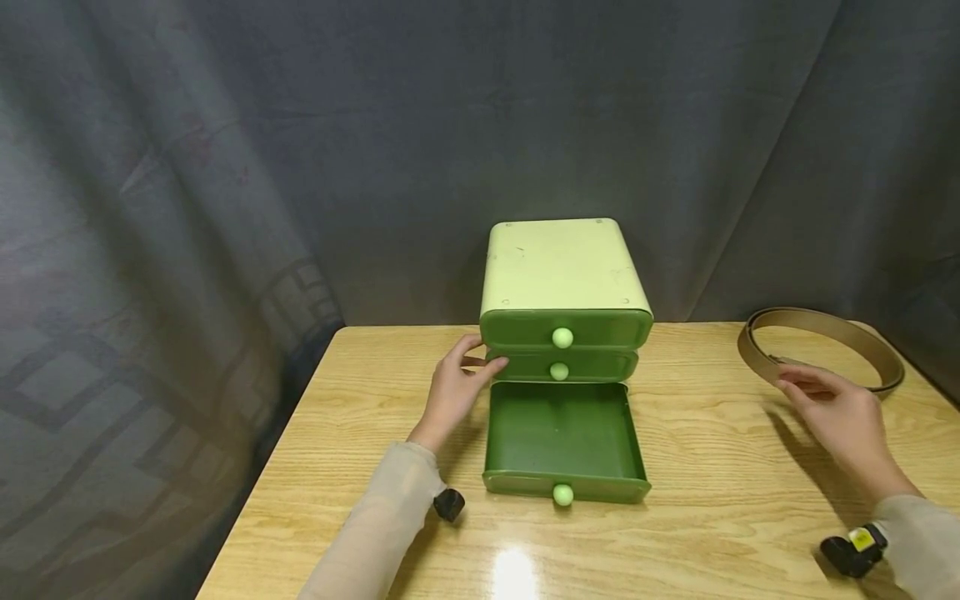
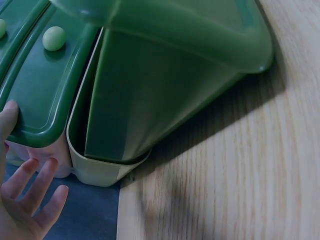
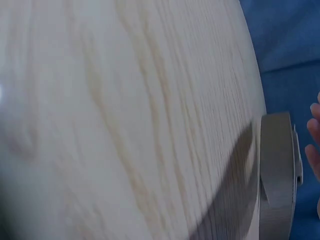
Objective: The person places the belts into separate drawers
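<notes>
A small cabinet with a pale yellow-green case [image 1: 562, 262] and green drawers stands upright on the wooden table. Its bottom drawer [image 1: 558, 429] is pulled out, and its inside is bare. The two upper drawers are pushed in. My left hand [image 1: 456, 392] is at the cabinet's left side, thumb on the edge of the middle drawer [image 2: 42, 85], the other fingers spread loosely beside the case. At the right, my right hand [image 1: 843, 417] hovers by a coiled brown belt [image 1: 832, 325]. In the right wrist view, a gap shows between its fingers [image 3: 314, 130] and the belt.
Round light-green knobs [image 1: 562, 495] stick out from the drawer fronts. The wooden table [image 1: 375, 392] ends at a left edge and a back edge. Dark grey curtains [image 1: 450, 150] hang behind it and along the left.
</notes>
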Demonstrator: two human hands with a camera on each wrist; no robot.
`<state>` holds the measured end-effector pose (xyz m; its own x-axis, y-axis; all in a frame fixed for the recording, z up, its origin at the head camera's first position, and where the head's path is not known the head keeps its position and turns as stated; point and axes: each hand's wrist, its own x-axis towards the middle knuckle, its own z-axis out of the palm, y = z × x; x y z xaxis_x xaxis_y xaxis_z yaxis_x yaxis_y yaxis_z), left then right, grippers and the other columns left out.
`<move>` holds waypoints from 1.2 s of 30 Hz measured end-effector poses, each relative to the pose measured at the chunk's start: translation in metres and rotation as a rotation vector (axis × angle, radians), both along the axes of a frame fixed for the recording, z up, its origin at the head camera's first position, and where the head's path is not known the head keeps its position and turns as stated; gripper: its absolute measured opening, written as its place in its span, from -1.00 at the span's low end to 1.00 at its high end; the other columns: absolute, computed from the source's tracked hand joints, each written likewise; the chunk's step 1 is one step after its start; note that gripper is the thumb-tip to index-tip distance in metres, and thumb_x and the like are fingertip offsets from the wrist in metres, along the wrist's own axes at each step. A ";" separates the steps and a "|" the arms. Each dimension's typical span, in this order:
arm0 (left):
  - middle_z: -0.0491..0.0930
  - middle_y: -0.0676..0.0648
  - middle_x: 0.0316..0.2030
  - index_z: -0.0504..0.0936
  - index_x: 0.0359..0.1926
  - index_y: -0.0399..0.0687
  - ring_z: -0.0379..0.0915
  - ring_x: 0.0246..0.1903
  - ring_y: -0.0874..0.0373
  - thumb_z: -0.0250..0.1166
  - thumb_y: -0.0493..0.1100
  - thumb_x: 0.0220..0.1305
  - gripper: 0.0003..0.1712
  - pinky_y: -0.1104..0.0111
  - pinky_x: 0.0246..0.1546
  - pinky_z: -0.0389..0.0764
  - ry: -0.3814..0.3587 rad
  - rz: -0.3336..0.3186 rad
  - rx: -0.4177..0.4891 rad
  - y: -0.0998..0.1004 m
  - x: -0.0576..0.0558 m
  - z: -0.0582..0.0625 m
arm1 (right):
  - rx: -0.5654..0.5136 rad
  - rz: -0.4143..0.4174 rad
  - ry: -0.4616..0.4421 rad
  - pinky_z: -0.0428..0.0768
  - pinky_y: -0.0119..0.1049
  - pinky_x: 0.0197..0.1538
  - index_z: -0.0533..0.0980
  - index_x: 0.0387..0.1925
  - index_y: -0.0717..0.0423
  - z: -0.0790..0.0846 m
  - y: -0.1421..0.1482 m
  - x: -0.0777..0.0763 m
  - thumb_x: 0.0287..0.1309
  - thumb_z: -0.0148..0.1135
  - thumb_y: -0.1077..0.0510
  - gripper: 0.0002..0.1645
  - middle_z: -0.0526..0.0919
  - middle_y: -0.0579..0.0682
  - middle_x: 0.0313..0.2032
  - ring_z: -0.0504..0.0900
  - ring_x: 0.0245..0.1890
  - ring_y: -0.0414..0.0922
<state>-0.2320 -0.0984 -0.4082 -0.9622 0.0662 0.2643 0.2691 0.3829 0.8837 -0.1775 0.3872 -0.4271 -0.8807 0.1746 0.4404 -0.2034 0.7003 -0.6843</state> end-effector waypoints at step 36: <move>0.58 0.09 0.09 0.57 0.18 0.11 0.57 -0.08 0.12 0.40 0.09 0.25 -0.50 0.23 -0.09 0.61 0.004 -0.006 -0.002 0.000 0.001 0.002 | 0.108 -0.127 -0.212 0.21 0.41 0.16 0.23 0.40 0.35 -0.024 0.034 -0.030 0.32 0.27 0.02 -0.20 0.28 0.59 0.25 0.24 0.18 0.56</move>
<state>-0.2311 -0.0984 -0.4065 -0.9608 0.0723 0.2676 0.2745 0.3832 0.8820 -0.2071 0.4210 -0.4512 -0.9293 0.2515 0.2703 0.0309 0.7825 -0.6219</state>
